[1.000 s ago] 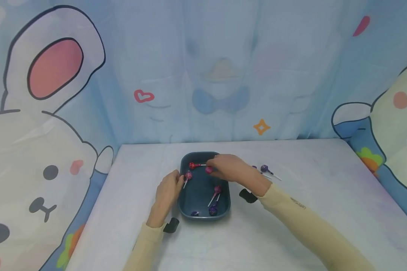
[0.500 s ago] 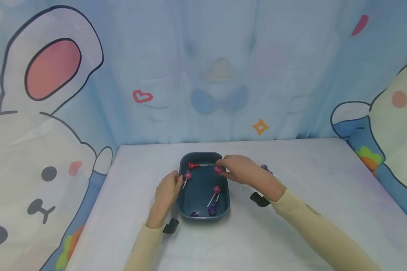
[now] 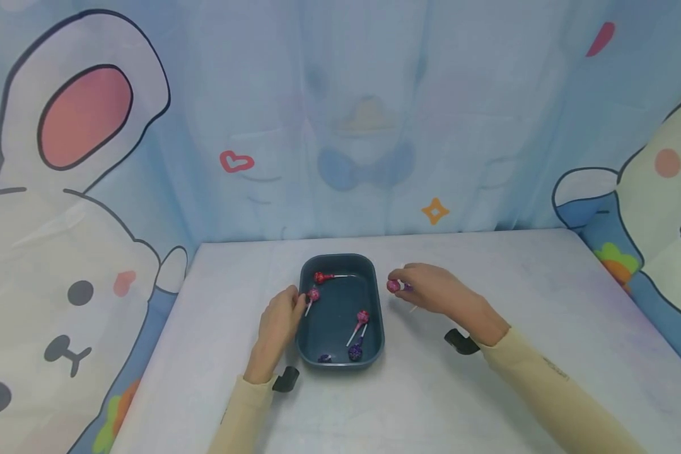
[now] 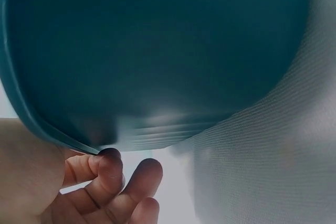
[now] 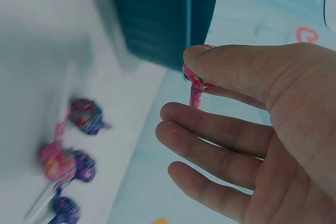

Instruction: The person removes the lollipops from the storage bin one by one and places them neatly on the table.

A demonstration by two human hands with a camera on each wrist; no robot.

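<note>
a pink lollipop point(image 3: 393, 285) is pinched by the thumb and a finger of the right hand point(image 3: 439, 293). it is up over the tabletop point(image 3: 505, 271), just right of the blue tray point(image 3: 337, 306). the left hand point(image 3: 280, 318) pinches the tray's left edge. the two hands are apart. inside the tray are a red lollipop point(image 3: 320, 277) and some pink and purple ones. more lollipops point(image 5: 85, 115) lie under the right hand. behind hangs a blue cloth point(image 3: 369, 57).
</note>
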